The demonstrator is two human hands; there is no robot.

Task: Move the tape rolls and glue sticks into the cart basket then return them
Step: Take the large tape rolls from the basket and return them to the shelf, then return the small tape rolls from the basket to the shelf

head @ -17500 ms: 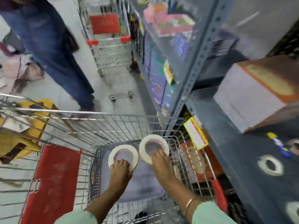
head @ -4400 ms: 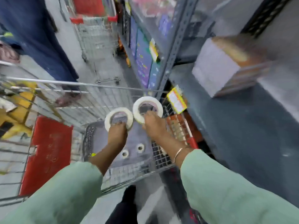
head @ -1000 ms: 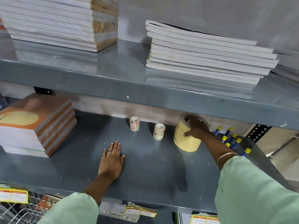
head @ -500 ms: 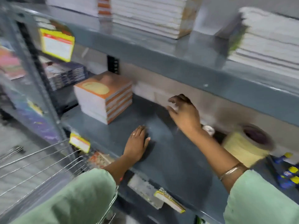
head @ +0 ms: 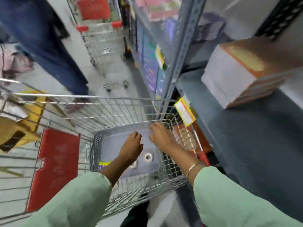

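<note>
A grey plastic basket [head: 95,145] sits inside the wire cart [head: 114,110]. Two small white tape rolls lie flat on its floor: one [head: 148,157] in plain sight, the other [head: 134,164] half hidden behind my left wrist. Blurred yellow-and-blue glue sticks [head: 104,164] lie at the basket's near left corner. My left hand [head: 132,145] hovers over the basket's middle with spread fingers and holds nothing. My right hand [head: 159,135] is beside it toward the far right corner, fingers apart and empty.
A grey metal shelf [head: 246,153] runs along the right with a stack of orange-covered notebooks [head: 242,71] and a yellow price tag [head: 185,112]. The cart's red flap [head: 55,164] is at left. A person in blue jeans [head: 49,46] and a second cart [head: 103,38] stand ahead.
The view has swung from the shelf down to the cart. Both hands left the shelf, where the large tape rolls now stand, and are now down over the grey basket, empty.
</note>
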